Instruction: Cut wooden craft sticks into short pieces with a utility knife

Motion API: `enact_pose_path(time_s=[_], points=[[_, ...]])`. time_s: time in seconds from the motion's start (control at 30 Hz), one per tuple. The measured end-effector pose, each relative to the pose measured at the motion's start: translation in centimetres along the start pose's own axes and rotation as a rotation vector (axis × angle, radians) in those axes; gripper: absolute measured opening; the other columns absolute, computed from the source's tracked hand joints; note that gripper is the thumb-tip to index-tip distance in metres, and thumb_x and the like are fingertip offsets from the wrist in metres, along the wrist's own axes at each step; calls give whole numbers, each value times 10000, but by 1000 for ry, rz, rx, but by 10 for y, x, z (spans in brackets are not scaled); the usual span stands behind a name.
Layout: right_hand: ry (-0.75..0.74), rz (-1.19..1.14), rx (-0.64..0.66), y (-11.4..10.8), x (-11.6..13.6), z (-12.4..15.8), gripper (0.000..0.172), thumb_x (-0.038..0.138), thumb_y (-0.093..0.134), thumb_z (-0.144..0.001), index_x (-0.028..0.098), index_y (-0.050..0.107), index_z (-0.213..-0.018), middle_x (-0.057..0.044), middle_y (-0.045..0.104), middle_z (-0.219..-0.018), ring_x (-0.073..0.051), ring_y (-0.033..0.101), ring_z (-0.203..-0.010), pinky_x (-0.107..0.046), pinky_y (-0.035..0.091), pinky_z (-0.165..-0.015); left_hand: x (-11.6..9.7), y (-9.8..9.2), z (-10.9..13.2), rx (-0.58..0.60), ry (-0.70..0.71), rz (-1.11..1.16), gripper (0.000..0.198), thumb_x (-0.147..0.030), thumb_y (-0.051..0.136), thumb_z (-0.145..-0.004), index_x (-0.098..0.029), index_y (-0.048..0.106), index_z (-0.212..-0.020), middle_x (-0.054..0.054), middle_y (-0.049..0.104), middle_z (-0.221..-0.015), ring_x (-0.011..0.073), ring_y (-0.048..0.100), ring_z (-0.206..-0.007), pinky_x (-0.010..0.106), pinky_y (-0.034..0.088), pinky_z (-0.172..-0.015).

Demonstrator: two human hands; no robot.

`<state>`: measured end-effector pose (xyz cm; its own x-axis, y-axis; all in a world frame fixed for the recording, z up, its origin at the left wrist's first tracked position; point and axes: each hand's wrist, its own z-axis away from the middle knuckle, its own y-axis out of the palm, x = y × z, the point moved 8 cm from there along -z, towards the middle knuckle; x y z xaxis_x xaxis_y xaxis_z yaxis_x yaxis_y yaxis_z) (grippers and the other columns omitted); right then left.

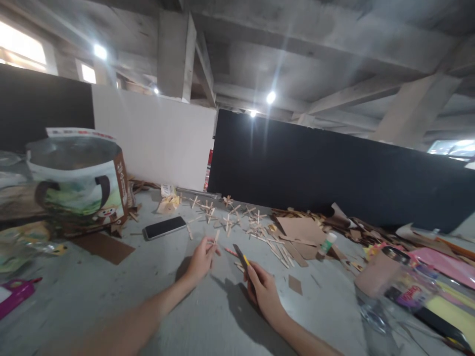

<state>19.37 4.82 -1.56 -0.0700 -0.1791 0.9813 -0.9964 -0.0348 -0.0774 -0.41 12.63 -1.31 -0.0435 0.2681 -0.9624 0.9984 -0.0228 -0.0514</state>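
My left hand (pixel 202 258) pinches a short flat wooden stick (pixel 216 237), its pale end pointing up above the fingers. To the right, my right hand (pixel 262 287) is closed around a utility knife (pixel 243 258) with a dark body and a yellow part; its tip points up and left, apart from the stick. Between the hands lies a small reddish stick (pixel 231 252) on the grey table (pixel 208 321). Beyond them several crossed wooden sticks (pixel 229 223) are spread about, and loose sticks (pixel 282 254) lie to the right.
A phone (pixel 164 228) lies left of my left hand, with a large printed bag (pixel 79 188) behind it. At right are cardboard pieces (pixel 302 231), a glue stick (pixel 327 244), a pink tumbler (pixel 382 271) and a plastic packet (pixel 411 291). A black panel (pixel 334 168) borders the back.
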Motion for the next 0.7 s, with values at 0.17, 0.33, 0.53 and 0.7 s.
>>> enact_pose_path(time_s=[0.17,0.33,0.53,0.7], points=[[-68,39,4,-3,3,0,660,790,559,-869,184,667,-1105,60,465,-632,-98,361,-433,-227,287,-383,-11,10,5,27,13,36,264,-390,653,-857,-217,492,-974,-14,719,-730,82,509,-396,194,365,-424],[-209,199,-40,-5,11,2,589,663,550,-936,166,693,-1218,5,573,-747,-110,436,-506,-229,333,-432,-5,33,28,166,-134,133,252,-314,679,-870,-213,468,-964,3,727,-705,118,600,-409,216,432,-434],[-252,225,11,3,18,10,621,633,500,-977,155,671,-1334,10,592,-747,-91,441,-440,-219,341,-392,-15,27,44,170,-62,179,382,-400,728,-846,-192,505,-1076,2,733,-721,127,647,-433,207,458,-437],[-181,185,114,13,19,23,665,633,511,-981,162,621,-1437,25,595,-725,-70,419,-340,-214,302,-319,-20,22,47,177,-51,169,383,-370,725,-834,-197,492,-1083,20,756,-777,142,686,-491,235,526,-496]])
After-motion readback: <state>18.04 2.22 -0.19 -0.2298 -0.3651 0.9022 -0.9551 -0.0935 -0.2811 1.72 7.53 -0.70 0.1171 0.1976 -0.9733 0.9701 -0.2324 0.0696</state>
